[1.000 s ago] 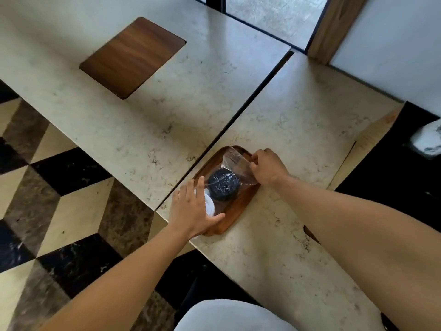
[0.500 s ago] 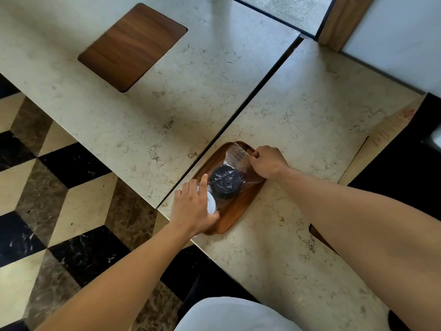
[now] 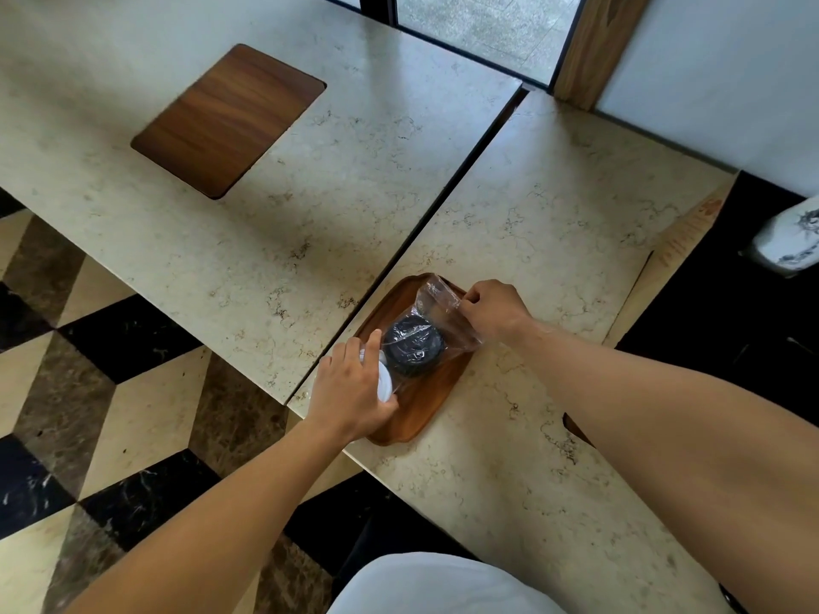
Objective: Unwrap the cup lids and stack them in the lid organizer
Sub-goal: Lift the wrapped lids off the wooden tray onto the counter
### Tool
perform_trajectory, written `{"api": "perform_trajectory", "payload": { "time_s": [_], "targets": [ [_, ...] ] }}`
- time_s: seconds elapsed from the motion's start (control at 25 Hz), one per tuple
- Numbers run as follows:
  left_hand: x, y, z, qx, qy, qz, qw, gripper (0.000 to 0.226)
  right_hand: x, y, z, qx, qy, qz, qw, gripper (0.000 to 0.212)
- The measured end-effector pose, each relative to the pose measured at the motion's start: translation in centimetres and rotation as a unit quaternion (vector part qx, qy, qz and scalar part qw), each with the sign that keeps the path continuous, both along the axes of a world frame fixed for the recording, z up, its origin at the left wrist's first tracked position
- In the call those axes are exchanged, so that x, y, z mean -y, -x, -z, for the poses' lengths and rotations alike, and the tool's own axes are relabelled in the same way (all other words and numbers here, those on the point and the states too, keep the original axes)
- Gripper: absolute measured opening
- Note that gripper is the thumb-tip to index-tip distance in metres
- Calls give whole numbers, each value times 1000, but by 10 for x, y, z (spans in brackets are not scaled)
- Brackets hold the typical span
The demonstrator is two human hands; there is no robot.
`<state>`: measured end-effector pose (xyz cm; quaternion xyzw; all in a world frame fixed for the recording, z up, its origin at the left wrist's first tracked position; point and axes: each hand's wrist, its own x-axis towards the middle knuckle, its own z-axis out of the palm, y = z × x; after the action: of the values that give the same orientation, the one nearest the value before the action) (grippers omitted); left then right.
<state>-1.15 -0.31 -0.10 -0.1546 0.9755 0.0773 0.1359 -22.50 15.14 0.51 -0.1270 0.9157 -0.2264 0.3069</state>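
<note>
A clear plastic wrapper (image 3: pixel 436 303) lies on a brown wooden tray (image 3: pixel 419 409) at the near edge of a marble table. Inside the wrapper sits a stack of black cup lids (image 3: pixel 413 350). White cup lids (image 3: pixel 384 383) show at the wrapper's near end, mostly covered by my left hand (image 3: pixel 352 389), which grips them through the plastic. My right hand (image 3: pixel 492 310) pinches the wrapper's far, loose end at the tray's right side. No lid organizer is in sight.
A second marble table (image 3: pixel 274 223) stands to the left across a narrow dark gap and has a wooden inlay (image 3: pixel 228 119). Below lies a checkered stone floor (image 3: pixel 93 392). A glass door is at the top, a dark area at the right.
Both hands keep their hold on the wrapped lids. The head camera has shifted, so the tray sits slightly elsewhere in the frame. The wrapper's far end looks pulled a little more upright.
</note>
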Motion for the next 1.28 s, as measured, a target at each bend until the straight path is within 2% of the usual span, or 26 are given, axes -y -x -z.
{"api": "perform_trajectory", "payload": {
  "time_s": [0.24, 0.4, 0.52, 0.68, 0.96, 1.12, 1.28],
  "targets": [
    [-1, 3, -8, -24, -3, 41, 999, 99, -21, -8, -12, -13, 10, 23, 1000, 22],
    [-8, 9, -12, -35, -3, 92, 995, 99, -47, -23, -17, -22, 33, 80, 996, 24],
    [-15, 13, -12, -41, -3, 145, 989, 97, -73, -39, -13, -21, 42, 132, 990, 18],
    [-37, 20, -9, -38, -24, 224, 974, 97, -123, -66, -10, -27, 28, 211, 977, 21],
    [-99, 34, -2, -18, -4, 348, 937, 103, -212, -123, -9, -30, 38, 312, 949, 20],
    [-134, 33, 5, -1, -16, 381, 925, 103, -253, -153, -7, -31, 42, 355, 933, 26],
    [-151, 28, 15, 29, -14, 415, 909, 105, -283, -176, 4, -6, 42, 385, 922, 19]
  ]
}}
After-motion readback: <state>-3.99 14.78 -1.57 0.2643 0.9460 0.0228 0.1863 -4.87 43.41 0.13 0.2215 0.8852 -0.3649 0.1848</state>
